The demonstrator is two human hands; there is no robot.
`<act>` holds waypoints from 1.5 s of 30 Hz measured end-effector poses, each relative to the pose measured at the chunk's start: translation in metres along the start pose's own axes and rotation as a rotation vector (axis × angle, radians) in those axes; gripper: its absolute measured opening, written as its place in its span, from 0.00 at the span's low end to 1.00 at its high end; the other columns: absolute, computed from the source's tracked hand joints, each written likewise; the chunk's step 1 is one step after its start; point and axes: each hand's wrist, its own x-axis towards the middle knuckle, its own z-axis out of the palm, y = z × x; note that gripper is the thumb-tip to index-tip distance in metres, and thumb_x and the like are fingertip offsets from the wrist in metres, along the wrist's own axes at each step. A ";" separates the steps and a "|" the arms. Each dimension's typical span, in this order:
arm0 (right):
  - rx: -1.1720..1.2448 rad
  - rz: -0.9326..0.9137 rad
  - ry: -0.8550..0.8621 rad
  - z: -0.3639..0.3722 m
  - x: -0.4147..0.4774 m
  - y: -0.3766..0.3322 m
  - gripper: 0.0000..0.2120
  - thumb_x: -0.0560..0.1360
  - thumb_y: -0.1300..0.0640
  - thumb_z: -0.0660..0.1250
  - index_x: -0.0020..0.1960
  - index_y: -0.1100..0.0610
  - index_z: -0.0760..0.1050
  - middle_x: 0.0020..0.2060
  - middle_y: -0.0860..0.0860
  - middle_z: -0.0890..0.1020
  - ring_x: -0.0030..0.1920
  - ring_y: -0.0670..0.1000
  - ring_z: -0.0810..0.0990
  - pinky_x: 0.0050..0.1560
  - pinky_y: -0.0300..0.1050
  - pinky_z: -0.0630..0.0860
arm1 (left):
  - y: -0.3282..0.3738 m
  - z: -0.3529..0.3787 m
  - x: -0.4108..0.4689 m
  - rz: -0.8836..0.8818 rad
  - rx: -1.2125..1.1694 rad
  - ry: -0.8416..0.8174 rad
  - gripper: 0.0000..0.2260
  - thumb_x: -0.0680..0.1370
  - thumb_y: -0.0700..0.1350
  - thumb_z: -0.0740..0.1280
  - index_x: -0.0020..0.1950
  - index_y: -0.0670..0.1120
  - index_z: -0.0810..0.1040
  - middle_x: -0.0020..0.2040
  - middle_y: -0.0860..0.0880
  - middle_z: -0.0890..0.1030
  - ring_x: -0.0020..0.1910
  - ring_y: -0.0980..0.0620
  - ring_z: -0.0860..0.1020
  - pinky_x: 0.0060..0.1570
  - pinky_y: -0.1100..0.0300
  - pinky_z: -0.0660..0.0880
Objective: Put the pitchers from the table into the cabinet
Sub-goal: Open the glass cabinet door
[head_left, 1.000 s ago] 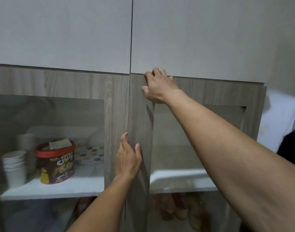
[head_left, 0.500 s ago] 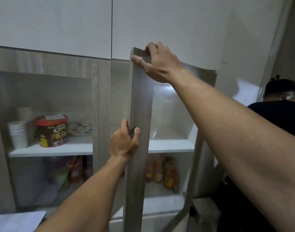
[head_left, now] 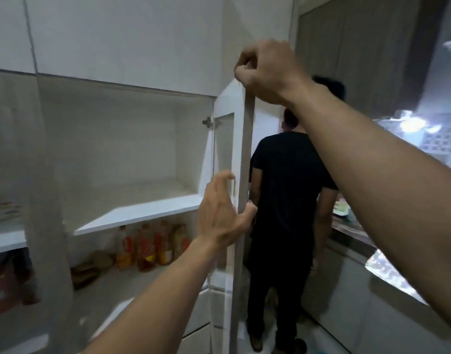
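Both hands hold the open cabinet door (head_left: 241, 159) by its edge.

The right hand (head_left: 266, 69) grips the door's top corner, fingers (head_left: 247, 56) curled shut over it. The left hand (head_left: 222, 213) is at the door's long edge lower down, thumb on the near side and fingers spread loosely around it, only partly closed. To the left, the cabinet (head_left: 132, 139) stands open with a bare white shelf (head_left: 140, 213), and bottles (head_left: 150, 245) stand on the level below. No pitchers or table are in view. Just right of the door a person in dark clothes (head_left: 288, 195) stands facing away, beside a worktop (head_left: 352, 233) at the right.
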 end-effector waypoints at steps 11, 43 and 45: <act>-0.768 0.145 -0.214 -0.071 -0.044 0.132 0.20 0.82 0.50 0.56 0.70 0.58 0.72 0.70 0.61 0.72 0.72 0.63 0.66 0.65 0.64 0.66 | 0.083 0.149 0.039 0.021 0.023 -0.283 0.51 0.71 0.65 0.66 0.78 0.52 0.31 0.80 0.41 0.38 0.79 0.40 0.41 0.75 0.40 0.51; -0.674 0.463 -0.237 -0.056 -0.052 0.255 0.33 0.82 0.54 0.58 0.83 0.57 0.48 0.83 0.55 0.48 0.82 0.61 0.43 0.77 0.71 0.42 | 0.120 0.279 0.094 0.017 0.132 -0.366 0.49 0.72 0.75 0.55 0.78 0.51 0.31 0.80 0.41 0.37 0.78 0.38 0.41 0.73 0.37 0.46; -0.681 0.405 -0.195 -0.048 -0.047 0.247 0.32 0.82 0.55 0.57 0.83 0.58 0.49 0.83 0.56 0.49 0.82 0.61 0.43 0.77 0.71 0.41 | 0.110 0.266 0.101 0.046 0.155 -0.347 0.47 0.72 0.75 0.51 0.78 0.52 0.31 0.80 0.42 0.36 0.79 0.39 0.41 0.73 0.37 0.46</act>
